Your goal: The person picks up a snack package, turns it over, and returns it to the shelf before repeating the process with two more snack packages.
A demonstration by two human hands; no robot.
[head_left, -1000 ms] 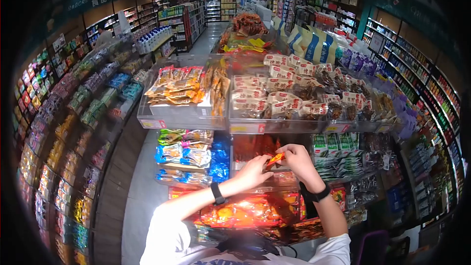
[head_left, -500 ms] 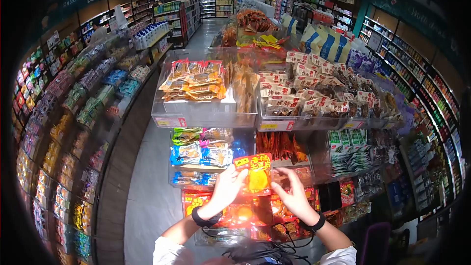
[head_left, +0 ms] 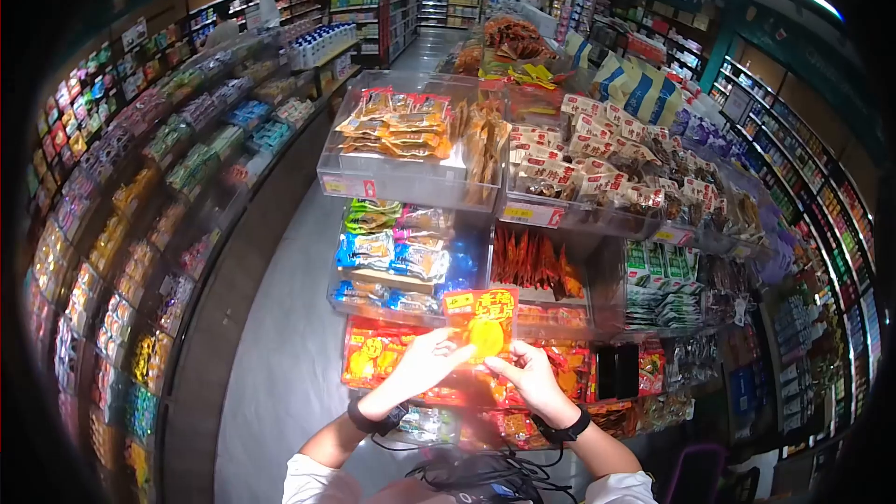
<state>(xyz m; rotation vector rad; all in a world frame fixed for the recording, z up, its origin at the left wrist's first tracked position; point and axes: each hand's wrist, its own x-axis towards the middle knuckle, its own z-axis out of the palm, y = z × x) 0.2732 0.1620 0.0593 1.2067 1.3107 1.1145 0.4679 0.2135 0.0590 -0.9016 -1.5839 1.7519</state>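
A red and yellow snack packet (head_left: 487, 319) is held upright in front of me, its printed face toward me and a round yellow picture on it. My left hand (head_left: 431, 362) is closed on the packet's lower left side. At its lower right corner, my right hand (head_left: 534, 375) pinches the edge between thumb and fingers. Behind and below the hands lie similar red packets (head_left: 371, 355) in a low bin. Each wrist wears a dark band.
Clear bins hold orange snack packs (head_left: 397, 135) and white-labelled brown packs (head_left: 597, 154). Blue packs (head_left: 364, 250) and red packs (head_left: 532, 259) fill the tier below. Stocked shelves (head_left: 121, 261) line the left aisle. Black cables (head_left: 490, 474) hang near my body.
My right hand has closed from spread fingers to a pinch on the packet's lower right corner. The view has shifted, so the shelves sit higher, and the near bins lie further right.
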